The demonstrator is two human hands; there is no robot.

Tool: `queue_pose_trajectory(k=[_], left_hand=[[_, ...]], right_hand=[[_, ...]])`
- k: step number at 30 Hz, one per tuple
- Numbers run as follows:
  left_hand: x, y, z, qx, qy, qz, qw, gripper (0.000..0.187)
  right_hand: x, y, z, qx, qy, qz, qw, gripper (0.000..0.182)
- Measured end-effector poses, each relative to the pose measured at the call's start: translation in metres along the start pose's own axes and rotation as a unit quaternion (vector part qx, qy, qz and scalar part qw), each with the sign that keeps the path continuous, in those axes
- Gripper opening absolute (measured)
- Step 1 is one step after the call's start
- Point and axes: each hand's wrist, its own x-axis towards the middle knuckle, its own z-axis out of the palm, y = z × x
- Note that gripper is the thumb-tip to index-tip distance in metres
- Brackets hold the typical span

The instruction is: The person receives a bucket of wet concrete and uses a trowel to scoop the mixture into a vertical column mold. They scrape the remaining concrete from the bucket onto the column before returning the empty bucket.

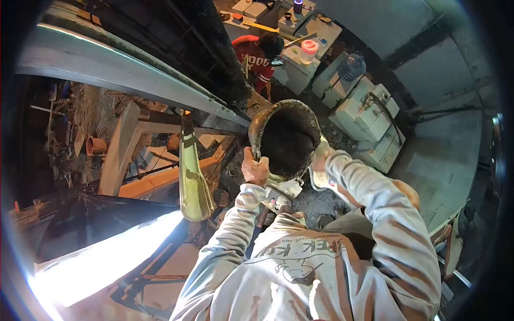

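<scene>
Concrete walls and stacked pale blocks ring a cluttered work site seen from above. Left hand clamped on rim of mortar-crusted bucket, held up at chest height. Right hand on opposite rim, grip mostly hidden behind bucket; cannot tell its closure. Bucket's inside dark. Beyond it, a person in a red shirt crouches. Yellow-green chute hangs to the left.
</scene>
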Motion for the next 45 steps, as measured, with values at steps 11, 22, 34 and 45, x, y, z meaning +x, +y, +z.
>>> queue_pose_trajectory(k=[11, 22, 34, 45], left_hand=[[0.017, -0.017, -0.008, 0.064, -0.017, -0.015, 0.998, 0.035], [-0.009, -0.006, -0.012, 0.039, -0.115, 0.021, 0.992, 0.038], [0.016, -0.082, -0.021, -0.164, -0.125, -0.081, 0.975, 0.035], [-0.059, -0.058, -0.048, -0.403, -0.030, -0.184, 0.896, 0.047]], right_hand=[[0.064, -0.062, 0.083, 0.178, 0.066, -0.085, 0.978, 0.028], [-0.017, -0.035, 0.057, 0.441, 0.062, -0.016, 0.895, 0.036], [-0.026, -0.010, 0.049, 0.478, 0.071, -0.100, 0.870, 0.018], [-0.102, -0.029, 0.018, 0.604, 0.039, -0.024, 0.796, 0.017]])
